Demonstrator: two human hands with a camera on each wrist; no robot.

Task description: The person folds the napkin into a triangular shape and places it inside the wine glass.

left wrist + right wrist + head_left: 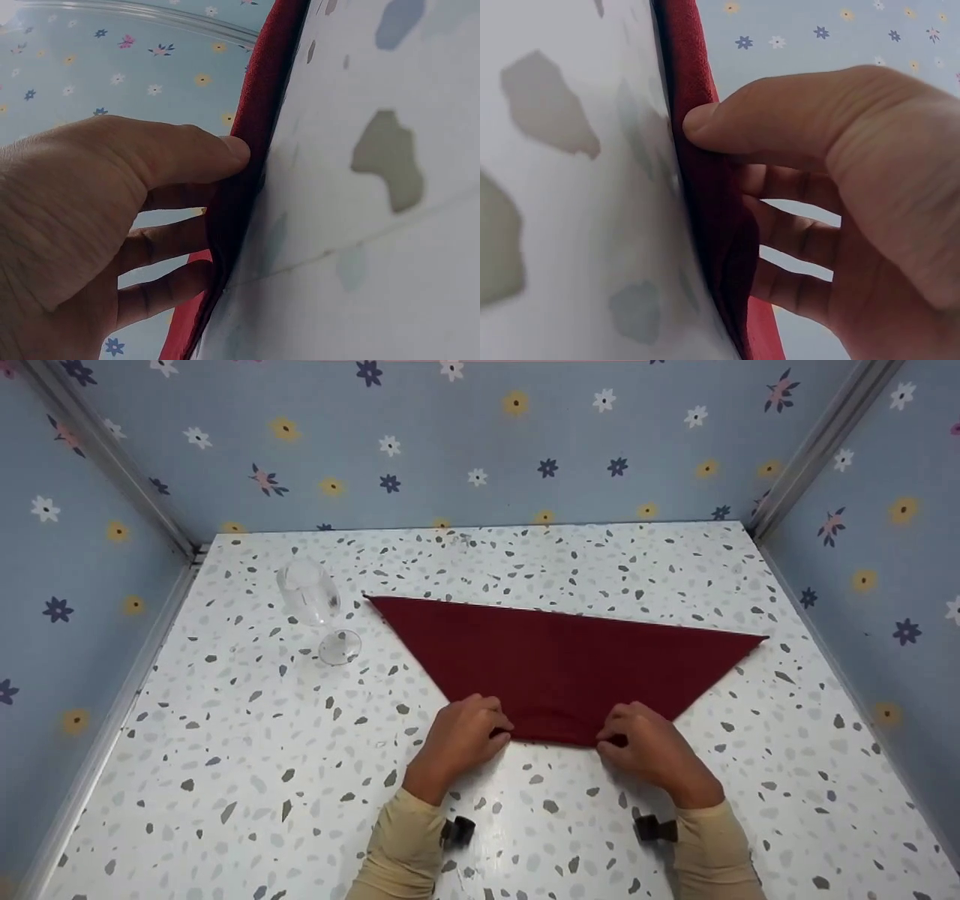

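A dark red cloth [555, 660] lies on the speckled table, folded into a trapezoid with its long edge at the back and its short edge toward me. At the left end of that near edge my left hand [465, 739] pinches the fold between thumb and fingers. My right hand [649, 746] pinches the same edge at its right end. In the left wrist view the thumb presses on the cloth's rolled edge [251, 112], with fingers behind it. The right wrist view likewise has the thumb on the folded rim [694, 67], fingers curled at the cloth.
Left of the cloth a clear stemmed glass [311, 592] lies on its side, its round foot toward me. Blue flowered panels [480, 442] enclose the table [225, 720] at the back and both sides. A small black device [459, 832] sits at each wrist.
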